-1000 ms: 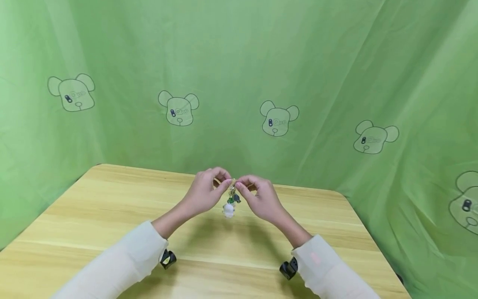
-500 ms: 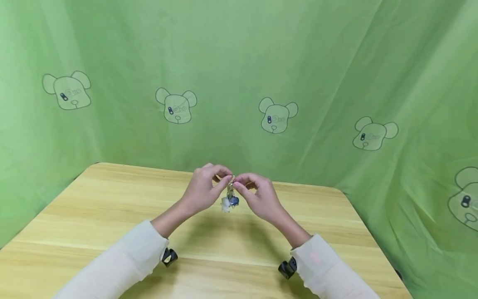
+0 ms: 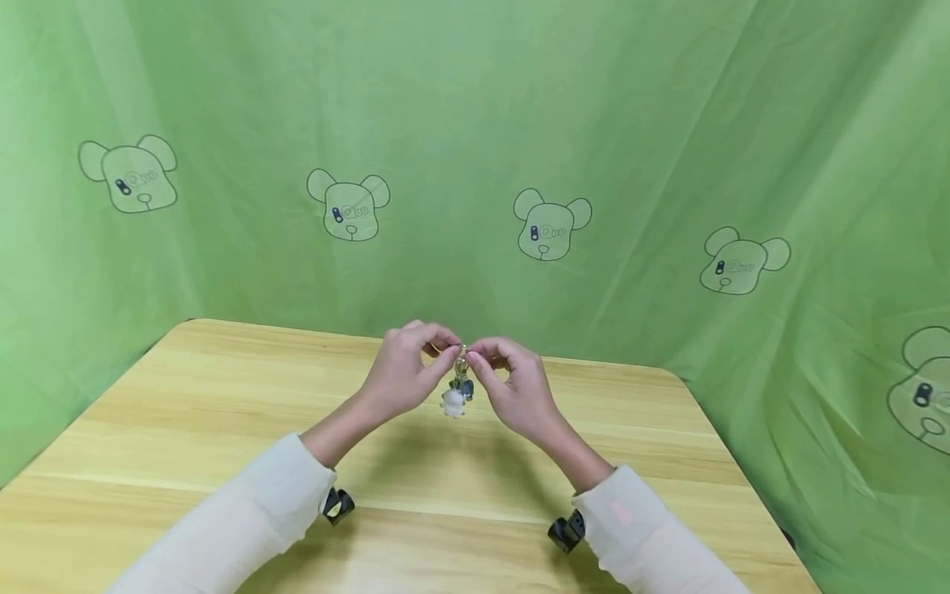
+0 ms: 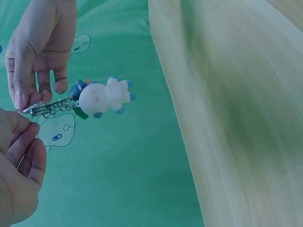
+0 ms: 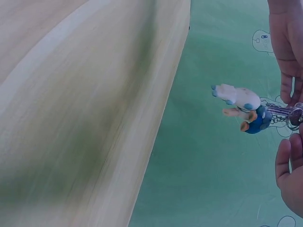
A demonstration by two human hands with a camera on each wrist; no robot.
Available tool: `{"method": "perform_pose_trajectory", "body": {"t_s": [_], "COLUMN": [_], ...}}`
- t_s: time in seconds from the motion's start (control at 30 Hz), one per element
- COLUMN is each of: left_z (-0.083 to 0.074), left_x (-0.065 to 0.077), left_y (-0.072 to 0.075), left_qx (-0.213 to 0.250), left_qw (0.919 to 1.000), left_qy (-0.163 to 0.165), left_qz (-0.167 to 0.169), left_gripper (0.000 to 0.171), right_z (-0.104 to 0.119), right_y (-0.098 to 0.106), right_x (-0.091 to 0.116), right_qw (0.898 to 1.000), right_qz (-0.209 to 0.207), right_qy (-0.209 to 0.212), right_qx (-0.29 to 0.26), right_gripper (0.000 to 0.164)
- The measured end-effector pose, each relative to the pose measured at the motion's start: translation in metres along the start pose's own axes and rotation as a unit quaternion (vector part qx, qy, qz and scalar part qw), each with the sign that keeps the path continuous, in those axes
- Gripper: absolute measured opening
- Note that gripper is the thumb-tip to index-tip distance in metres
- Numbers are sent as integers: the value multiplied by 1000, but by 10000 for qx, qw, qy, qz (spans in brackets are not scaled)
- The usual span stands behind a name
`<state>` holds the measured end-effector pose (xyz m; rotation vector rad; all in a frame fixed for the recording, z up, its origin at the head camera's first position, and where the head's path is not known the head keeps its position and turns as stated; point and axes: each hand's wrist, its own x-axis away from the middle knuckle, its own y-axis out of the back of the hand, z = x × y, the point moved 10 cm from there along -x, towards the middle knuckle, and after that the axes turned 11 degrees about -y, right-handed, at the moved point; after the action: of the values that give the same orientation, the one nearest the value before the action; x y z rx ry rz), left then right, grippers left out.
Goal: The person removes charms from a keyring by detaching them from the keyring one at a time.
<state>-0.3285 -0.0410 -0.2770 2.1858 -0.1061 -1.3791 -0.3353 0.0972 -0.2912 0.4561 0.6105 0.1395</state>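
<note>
We see one keychain [image 4: 52,108] made of metal rings and short chains, with one white figure [image 4: 94,98] and one blue figure [image 5: 258,120] dangling from it. The white figure has blue tips to its limbs, and a bit of green beside it is too small for us to make out. Two pale sleeves [image 3: 230,511] come in from the near left and near right, with one black device [image 3: 338,506] at each cuff.

The worktop [image 3: 245,379] is light, wood-grained and rounded at its far corners, with soft shadows across it. A green curtain [image 3: 445,107] hangs behind it and down both sides. We count five outlined animal heads [image 3: 350,210] printed on the curtain, the one farthest right partly cut off.

The left hand [image 3: 404,371] and right hand [image 3: 515,384] are raised above the far half of the worktop, close together. Each pinches the top of the keychain between thumb and forefinger, the other fingers loosely bent. The keychain hangs between them in mid-air, the figures lowest. We cannot tell which ring each hand grips.
</note>
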Motion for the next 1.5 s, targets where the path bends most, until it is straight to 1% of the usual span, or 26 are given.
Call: {"method": "perform_pose_trajectory", "body": {"t_s": [0.23, 0.37, 0.47, 0.6, 0.7, 0.77, 0.83, 0.87, 0.93, 1.0, 1.03, 1.1, 1.17, 1.27, 1.37, 1.43, 1.5], "left_z": [-1, -2, -2, -1, 3, 9, 17, 21, 29, 34, 36, 39, 41, 41, 41, 40, 36], "left_x": [-1, -1, 0, 0, 1, 3, 8, 10, 16, 21, 22, 24, 24, 23, 22, 21, 18], "left_y": [1, -1, -3, -6, -7, -8, -11, -12, -17, -22, -24, -25, -25, -23, -21, -18, -14], "left_qx": [52, 45, 4, -28, 148, 399, 780, 1008, 1459, 1924, 2104, 2343, 2456, 2402, 2273, 2086, 1740], "left_qw": [9999, 10000, 10000, 9999, 9997, 9982, 9932, 9889, 9773, 9626, 9560, 9465, 9419, 9434, 9478, 9547, 9668], "left_qy": [42, 27, -17, -48, 136, 439, 863, 1093, 1535, 1905, 2045, 2219, 2285, 2268, 2220, 2107, 1863], "left_qz": [-104, -37, 64, 143, 111, 75, 37, 21, 14, 22, -1, -74, -168, -279, -275, -241, -186], "left_gripper": [7, 8, 8, 8, 10, 12, 14, 15, 16, 17, 17, 17, 17, 17, 16, 15, 13], "right_z": [-6, -10, -13, -8, 4, 12, 18, 19, 19, 17, 16, 14, 13, 9, -4, -13, -19], "right_y": [0, -3, -3, -3, 1, 3, 6, 6, 8, 9, 9, 9, 8, 7, 5, 4, 4], "right_x": [0, 1, -1, -2, -1, 0, 1, 1, 1, 1, 1, 0, 0, 0, 0, -1, -2], "right_qw": [9998, 9994, 9987, 9973, 9963, 9955, 9952, 9948, 9939, 9922, 9909, 9890, 9879, 9883, 9901, 9912, 9930], "right_qz": [-31, 30, -2, -72, -94, -128, -183, -207, -260, -304, -310, -326, -334, -326, -290, -245, -173], "right_qy": [-179, -354, -507, -716, -851, -937, -958, -979, -1027, -1097, -1151, -1207, -1220, -1199, -1197, -1198, -1111], "right_qx": [-21, -12, 46, 148, 100, -5, -108, -167, -317, -505, -629, -793, -901, -884, -667, -502, -352], "right_gripper": [9, 9, 10, 10, 9, 8, 9, 9, 9, 10, 10, 10, 10, 10, 11, 12, 13]}}
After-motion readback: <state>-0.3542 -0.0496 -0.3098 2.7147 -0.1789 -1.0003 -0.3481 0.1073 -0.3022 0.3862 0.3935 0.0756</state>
